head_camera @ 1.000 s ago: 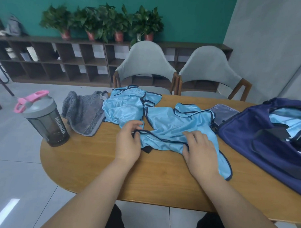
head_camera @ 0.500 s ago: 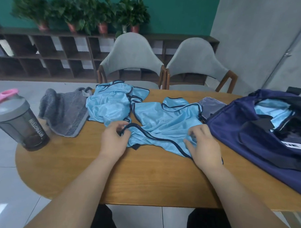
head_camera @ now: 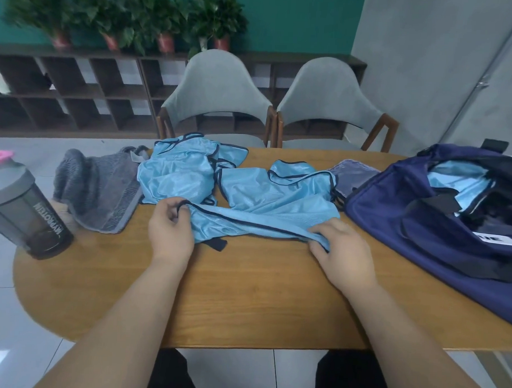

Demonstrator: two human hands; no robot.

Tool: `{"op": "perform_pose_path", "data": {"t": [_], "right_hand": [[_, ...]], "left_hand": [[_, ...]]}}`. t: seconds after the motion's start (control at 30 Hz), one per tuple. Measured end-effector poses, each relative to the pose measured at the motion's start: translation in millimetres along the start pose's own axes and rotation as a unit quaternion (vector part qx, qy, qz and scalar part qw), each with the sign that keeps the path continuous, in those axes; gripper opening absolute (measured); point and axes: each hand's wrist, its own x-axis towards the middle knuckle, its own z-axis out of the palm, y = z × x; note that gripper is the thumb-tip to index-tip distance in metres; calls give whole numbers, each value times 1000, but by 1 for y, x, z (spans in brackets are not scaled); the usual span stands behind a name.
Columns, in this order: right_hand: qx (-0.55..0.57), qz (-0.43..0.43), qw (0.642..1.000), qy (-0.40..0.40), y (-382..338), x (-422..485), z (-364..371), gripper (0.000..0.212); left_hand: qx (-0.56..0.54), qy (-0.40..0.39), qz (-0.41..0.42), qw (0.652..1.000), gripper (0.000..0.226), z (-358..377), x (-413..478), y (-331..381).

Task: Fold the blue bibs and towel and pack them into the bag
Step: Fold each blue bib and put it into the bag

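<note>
Fingers of left hand curl round the dark-trimmed edge of the near bib; right hand pinches the same edge at the end nearer the bag. Near bib lies just beside the bag, fold looks barely begun. Second bib sits crumpled farther from the bag, grey towel beyond it, both unfolded. Blue fabric shows inside the open bag, so some packing looks done. Two bibs plus towel left.
</note>
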Motion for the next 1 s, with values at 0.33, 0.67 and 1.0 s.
{"op": "perform_pose_path", "data": {"t": [0.33, 0.67, 1.0], "right_hand": [[349, 195, 916, 45, 15, 5, -19, 11], [272, 46, 961, -34, -4, -4, -24, 28], [92, -81, 991, -58, -9, -8, -10, 18]], "left_hand": [[-47, 13, -37, 998, 14, -1, -4, 1], [-55, -18, -21, 998, 6, 0, -5, 4], [-38, 3, -30, 999, 6, 1, 1, -3]]}}
